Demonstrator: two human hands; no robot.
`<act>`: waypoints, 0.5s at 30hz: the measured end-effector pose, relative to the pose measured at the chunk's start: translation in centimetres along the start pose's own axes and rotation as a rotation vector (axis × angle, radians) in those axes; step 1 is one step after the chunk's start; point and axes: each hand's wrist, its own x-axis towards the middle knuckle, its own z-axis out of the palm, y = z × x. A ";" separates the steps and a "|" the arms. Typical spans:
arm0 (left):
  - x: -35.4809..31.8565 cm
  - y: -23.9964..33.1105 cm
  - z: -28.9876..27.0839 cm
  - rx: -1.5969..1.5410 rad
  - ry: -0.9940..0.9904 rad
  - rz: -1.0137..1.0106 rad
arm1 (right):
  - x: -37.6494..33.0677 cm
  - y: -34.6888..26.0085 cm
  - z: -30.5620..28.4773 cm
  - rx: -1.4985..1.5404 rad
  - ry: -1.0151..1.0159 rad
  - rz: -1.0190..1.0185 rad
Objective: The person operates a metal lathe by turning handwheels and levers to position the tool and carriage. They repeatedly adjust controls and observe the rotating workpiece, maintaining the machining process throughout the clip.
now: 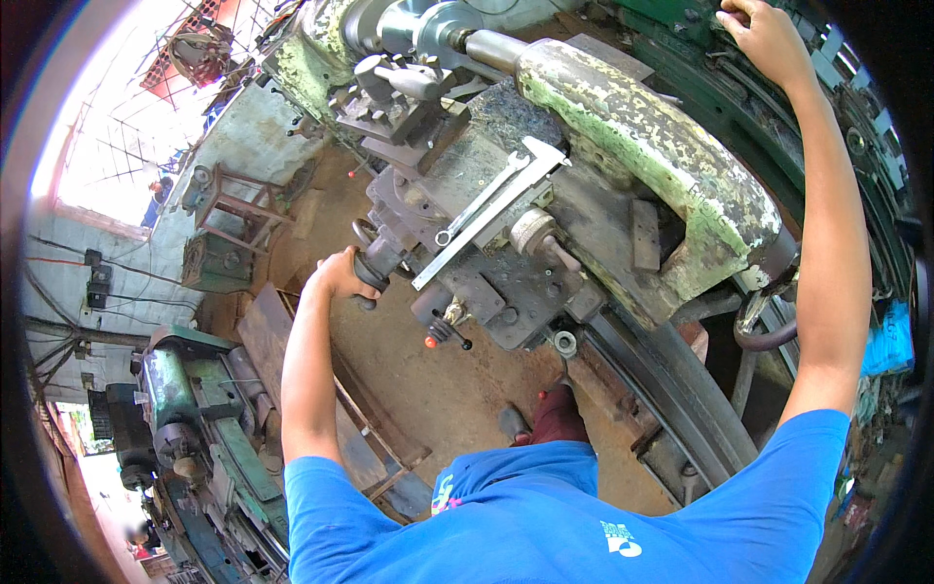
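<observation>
- A dirt-floored workshop (pixel 438 380) is seen from above, with a barred bright window (pixel 126 136) at the upper left and a second green machine (pixel 185 428) at the lower left.
- A large old metal lathe with flaking green paint (pixel 642 136) is spread across the middle.
- The black round crank handle (pixel 375 265) at the lathe's carriage is gripped by the left hand (pixel 341 274), fingers curled around it.
- The right hand (pixel 769 37) is laid on the dark green machine part at the upper right; the state of its fingers cannot be told.
- A long steel caliper (pixel 486 219) and a slim silver spanner (pixel 482 204) are lying on the carriage, just beside the handle.
- No containers are seen.
</observation>
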 end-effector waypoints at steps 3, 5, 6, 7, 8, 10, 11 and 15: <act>0.6 -0.3 0.6 -0.158 0.045 0.072 | 0.4 0.3 0.1 0.025 -0.064 0.024; 0.4 -0.3 1.2 -0.174 0.105 0.075 | 0.1 0.5 0.2 0.011 -0.010 0.001; 0.2 -0.4 1.5 -0.158 0.132 0.055 | -0.1 0.5 0.3 0.005 0.020 -0.009; 0.1 -0.3 1.7 -0.162 0.149 0.056 | -0.1 0.5 0.3 0.003 0.020 -0.001; 0.0 -0.4 1.8 -0.149 0.156 0.047 | -0.1 0.4 0.3 0.017 0.002 0.022; -0.1 -0.3 2.0 -0.131 0.167 0.034 | 0.5 0.2 0.4 0.040 -0.032 0.063; -0.1 -0.2 2.0 -0.127 0.171 0.029 | 0.3 0.0 0.3 0.027 -0.019 0.036; -0.2 0.0 2.2 -0.088 0.195 0.010 | 0.0 -0.4 -0.2 0.007 0.007 -0.012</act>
